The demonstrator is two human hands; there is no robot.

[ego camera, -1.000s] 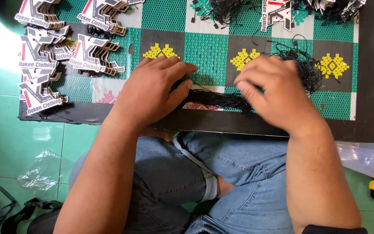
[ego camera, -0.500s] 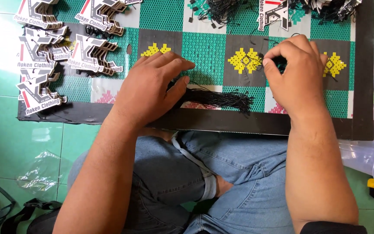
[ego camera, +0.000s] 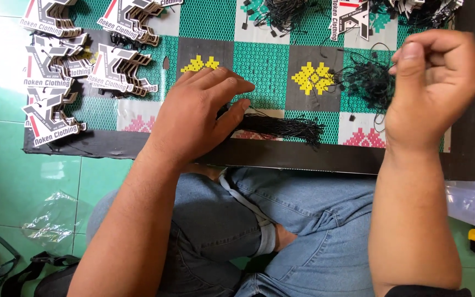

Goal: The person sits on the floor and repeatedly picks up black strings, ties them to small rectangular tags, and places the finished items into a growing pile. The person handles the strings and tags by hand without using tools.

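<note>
1 left hand (ego camera: 196, 113) presses 1 black string bundle (ego camera: 284, 126).

A bundle of black strings (ego camera: 284, 125) lies straight along the near edge of the patterned mat, running left to right, its left end pinned under the left hand (ego camera: 196, 110), which rests flat on it. A looser tangle of black strings (ego camera: 368, 80) (some ending in small black tabs) sits farther right, just beside the raised right hand (ego camera: 432, 82), whose fingers are curled.
</note>
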